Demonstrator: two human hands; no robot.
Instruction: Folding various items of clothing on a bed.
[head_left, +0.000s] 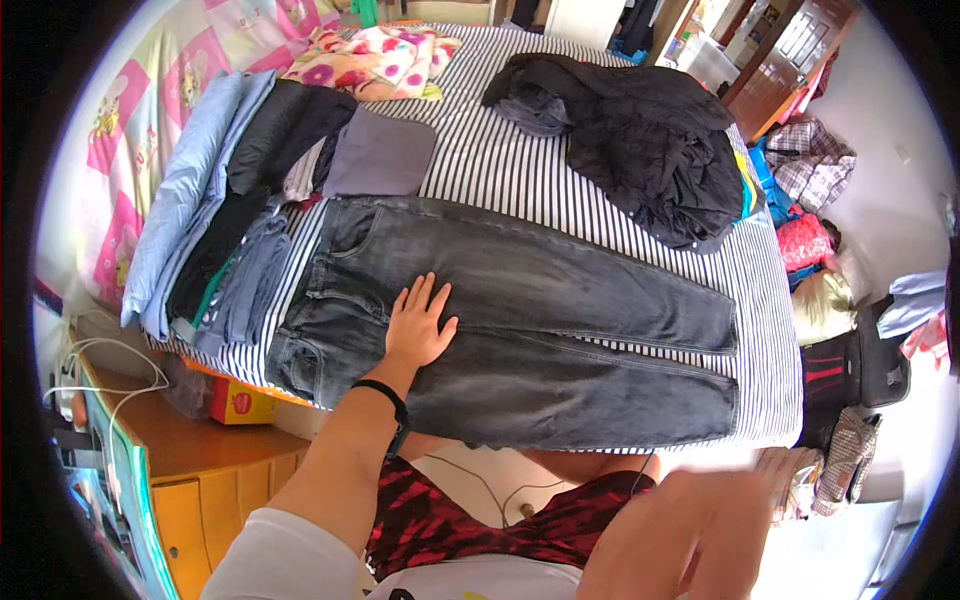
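Note:
A pair of dark grey jeans (517, 262) lies spread flat across the striped bed sheet (502, 161), waistband to the left and the two legs pointing right. My left hand (420, 322) rests palm down on the jeans, just below the fly, with its fingers apart and nothing gripped. On that wrist is a black band. Close to the camera at the lower right, my right hand (682, 532) is blurred and raised off the jeans. Its fingers are unclear, and I see nothing in it.
Folded clothes stand in rows at the left, including a light blue padded garment (199, 172) and a grey folded cloth (382, 154). A crumpled black garment (645, 135) and a floral cloth (382, 60) lie farther back. A wooden cabinet (217, 457) stands lower left.

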